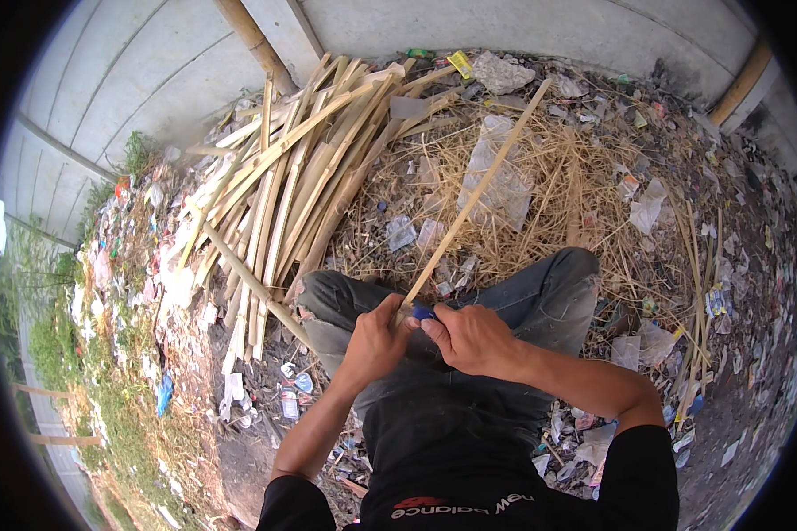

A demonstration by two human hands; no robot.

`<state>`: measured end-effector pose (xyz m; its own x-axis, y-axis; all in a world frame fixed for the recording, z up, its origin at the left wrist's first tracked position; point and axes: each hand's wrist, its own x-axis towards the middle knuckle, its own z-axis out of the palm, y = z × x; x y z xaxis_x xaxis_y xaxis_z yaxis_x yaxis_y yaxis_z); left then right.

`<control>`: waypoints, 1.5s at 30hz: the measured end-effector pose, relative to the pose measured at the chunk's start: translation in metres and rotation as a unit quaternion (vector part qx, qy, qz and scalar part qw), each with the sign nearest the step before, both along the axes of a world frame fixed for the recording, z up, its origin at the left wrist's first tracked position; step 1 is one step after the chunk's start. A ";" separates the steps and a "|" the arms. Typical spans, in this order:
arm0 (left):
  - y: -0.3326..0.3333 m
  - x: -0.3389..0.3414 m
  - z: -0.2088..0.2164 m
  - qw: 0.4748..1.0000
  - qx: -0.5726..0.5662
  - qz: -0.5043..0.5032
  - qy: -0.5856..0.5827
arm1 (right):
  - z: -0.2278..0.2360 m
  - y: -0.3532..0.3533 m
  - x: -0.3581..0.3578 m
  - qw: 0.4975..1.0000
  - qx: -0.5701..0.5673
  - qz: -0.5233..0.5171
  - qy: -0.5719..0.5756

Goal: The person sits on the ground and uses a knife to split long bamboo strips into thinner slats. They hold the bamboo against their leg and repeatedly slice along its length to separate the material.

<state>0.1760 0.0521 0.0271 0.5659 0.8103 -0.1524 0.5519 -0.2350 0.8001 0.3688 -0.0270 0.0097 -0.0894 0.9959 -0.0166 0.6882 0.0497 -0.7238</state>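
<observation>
A long, pale bamboo strip slants up and away from my lap, its near end between my hands. My left hand is closed around that near end. Close beside it, my right hand is closed on a small tool with a blue handle. The two hands almost touch at the thumbs. My fingers cover most of the tool, so its blade or working edge cannot be made out. Both hands are above my crossed legs in dark jeans.
A heap of split bamboo strips lies at the far left, with one bamboo pole reaching to my left knee. Thin shavings and plastic litter cover the ground ahead. A concrete wall with bamboo posts stands behind.
</observation>
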 end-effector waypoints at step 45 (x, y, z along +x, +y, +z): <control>-0.004 -0.015 -0.005 0.992 -0.105 -0.042 -0.057 | 0.005 -0.005 0.014 0.999 0.046 0.000 -0.025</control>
